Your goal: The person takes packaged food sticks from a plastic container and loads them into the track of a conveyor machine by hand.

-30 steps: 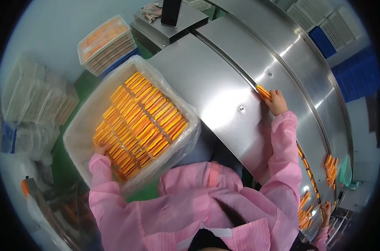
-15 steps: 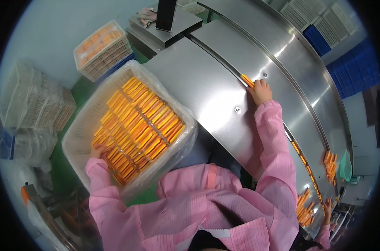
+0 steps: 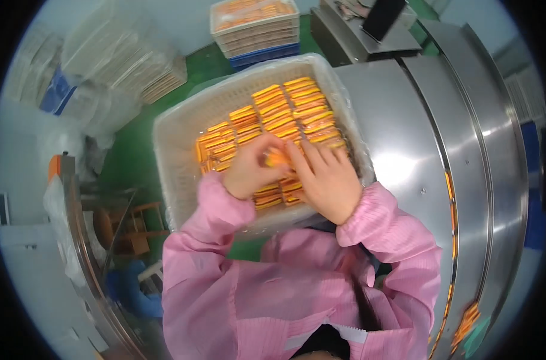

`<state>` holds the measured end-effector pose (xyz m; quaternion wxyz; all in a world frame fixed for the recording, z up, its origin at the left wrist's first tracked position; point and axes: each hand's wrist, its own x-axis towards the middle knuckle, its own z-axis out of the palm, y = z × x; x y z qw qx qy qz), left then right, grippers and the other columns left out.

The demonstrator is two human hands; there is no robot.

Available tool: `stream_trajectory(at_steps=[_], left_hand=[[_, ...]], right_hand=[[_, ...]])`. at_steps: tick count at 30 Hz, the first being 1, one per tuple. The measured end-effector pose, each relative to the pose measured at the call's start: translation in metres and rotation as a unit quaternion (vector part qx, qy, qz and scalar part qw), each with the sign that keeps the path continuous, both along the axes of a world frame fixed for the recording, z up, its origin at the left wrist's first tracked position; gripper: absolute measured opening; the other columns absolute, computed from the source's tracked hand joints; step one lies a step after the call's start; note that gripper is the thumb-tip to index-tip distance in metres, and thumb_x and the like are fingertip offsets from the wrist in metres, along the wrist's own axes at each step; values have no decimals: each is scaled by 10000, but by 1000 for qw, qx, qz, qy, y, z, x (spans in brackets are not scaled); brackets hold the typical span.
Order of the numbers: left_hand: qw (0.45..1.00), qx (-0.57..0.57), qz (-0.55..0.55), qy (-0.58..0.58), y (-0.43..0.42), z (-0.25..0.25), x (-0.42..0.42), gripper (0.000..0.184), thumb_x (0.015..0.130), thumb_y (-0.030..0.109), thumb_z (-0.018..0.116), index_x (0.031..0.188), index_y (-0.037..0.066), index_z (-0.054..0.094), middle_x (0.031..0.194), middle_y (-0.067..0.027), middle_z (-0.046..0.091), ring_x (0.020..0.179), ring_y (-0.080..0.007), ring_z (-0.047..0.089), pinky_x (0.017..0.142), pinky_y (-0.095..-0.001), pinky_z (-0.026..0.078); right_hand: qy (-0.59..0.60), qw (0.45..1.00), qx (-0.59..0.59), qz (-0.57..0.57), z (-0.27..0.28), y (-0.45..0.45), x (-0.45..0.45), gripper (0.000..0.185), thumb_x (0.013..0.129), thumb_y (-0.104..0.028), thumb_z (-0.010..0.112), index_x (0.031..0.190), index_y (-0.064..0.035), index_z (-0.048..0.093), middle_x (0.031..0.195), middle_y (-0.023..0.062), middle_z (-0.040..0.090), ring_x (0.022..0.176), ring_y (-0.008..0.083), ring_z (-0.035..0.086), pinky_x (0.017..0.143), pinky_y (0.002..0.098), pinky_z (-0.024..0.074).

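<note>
My left hand [image 3: 253, 167] is curled around a few small orange-and-yellow packets [image 3: 277, 158], blurred by motion. My right hand [image 3: 328, 179] meets it from the right, its fingers bent against the same packets and its thumb lower down. Both hands are over a white crate [image 3: 186, 207] lined with clear plastic. Inside the crate, slim packets [image 3: 274, 108] in orange, yellow and red wrappers lie packed side by side in several rows. My hands hide part of the near rows.
To the right, a curved steel table [image 3: 399, 114] has a narrow channel carrying a line of packets [image 3: 453, 222]. Loose packets [image 3: 467, 319] lie beside a green net [image 3: 478, 337]. Stacked crates [image 3: 255, 30] stand behind, and plastic-wrapped stacks [image 3: 114, 51] at the left.
My right hand has left the table channel and come over the crate with packets. My left hand has moved from the crate's left side to its middle. The view has turned left.
</note>
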<state>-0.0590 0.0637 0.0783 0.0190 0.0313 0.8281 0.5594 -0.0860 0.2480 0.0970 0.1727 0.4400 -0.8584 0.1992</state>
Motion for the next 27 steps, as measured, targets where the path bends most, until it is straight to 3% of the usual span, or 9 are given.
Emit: stream_trajectory(at_steps=[4, 5, 8, 10, 12, 17, 19, 23, 27], left_hand=[[962, 252, -27, -96, -2, -4, -3, 350, 745, 94, 609, 1068, 57, 477, 871, -50, 549, 794, -76, 517, 677, -225, 437], [941, 250, -130, -189, -38, -20, -14, 450, 779, 86, 558, 1189, 49, 375, 995, -45, 513, 879, -107, 498, 764, -246, 431], [977, -131, 124, -114, -140, -81, -55, 335, 843, 247, 459, 1059, -3, 510, 960, -105, 571, 877, -185, 538, 742, -290, 441], [870, -326, 347, -127, -211, -131, -56, 396, 774, 312, 518, 977, -25, 564, 937, -207, 591, 903, -299, 566, 767, -349, 427], [847, -277, 428, -149, -249, -167, -47, 438, 725, 325, 551, 983, -29, 560, 943, -237, 576, 916, -338, 556, 787, -375, 421], [827, -358, 391, -186, -217, -191, -52, 337, 726, 216, 518, 944, -40, 552, 923, -246, 568, 886, -373, 542, 770, -419, 432], [810, -395, 385, -198, -214, -201, -53, 298, 695, 153, 507, 909, -52, 536, 967, -242, 546, 927, -379, 510, 807, -414, 420], [794, -457, 350, -195, -204, -200, -50, 326, 689, 154, 517, 957, -32, 529, 998, -240, 532, 956, -374, 492, 828, -401, 411], [808, -418, 373, -185, -208, -195, -53, 318, 683, 140, 515, 969, 11, 571, 933, -219, 576, 895, -341, 545, 784, -397, 433]], right_hand=[[-151, 988, 42, -18, -26, -10, -14, 496, 643, -158, 640, 1085, -32, 454, 818, 111, 565, 735, 262, 574, 622, 349, 436], [-224, 974, 12, -20, -28, -4, -17, 459, 659, -149, 638, 1063, -28, 456, 789, 114, 576, 699, 280, 581, 606, 347, 447], [-357, 927, -107, -50, -30, 34, -30, 430, 701, -128, 640, 1061, -14, 436, 827, 118, 594, 723, 257, 598, 626, 338, 469], [-436, 868, -233, -33, -18, 75, -44, 477, 707, -130, 650, 1102, -11, 410, 849, 93, 591, 752, 181, 584, 619, 302, 471], [-473, 792, -351, -158, -26, 127, -59, 387, 764, -81, 586, 1105, -10, 417, 847, 51, 546, 710, 127, 533, 579, 228, 444], [-413, 797, -311, -314, -67, 246, -99, 303, 785, -104, 565, 1047, -23, 435, 782, 42, 521, 651, 98, 514, 521, 219, 428], [-338, 817, -97, -458, -84, 275, -97, 299, 765, -143, 590, 990, -24, 434, 724, 98, 542, 605, 192, 547, 537, 286, 443], [-232, 840, 78, -485, -125, 313, -91, 316, 743, -181, 607, 935, -12, 423, 803, 209, 546, 707, 431, 506, 635, 435, 421], [-151, 890, 67, -424, -143, 336, -91, 306, 732, -171, 615, 918, -10, 432, 882, 215, 511, 789, 408, 498, 678, 426, 412]])
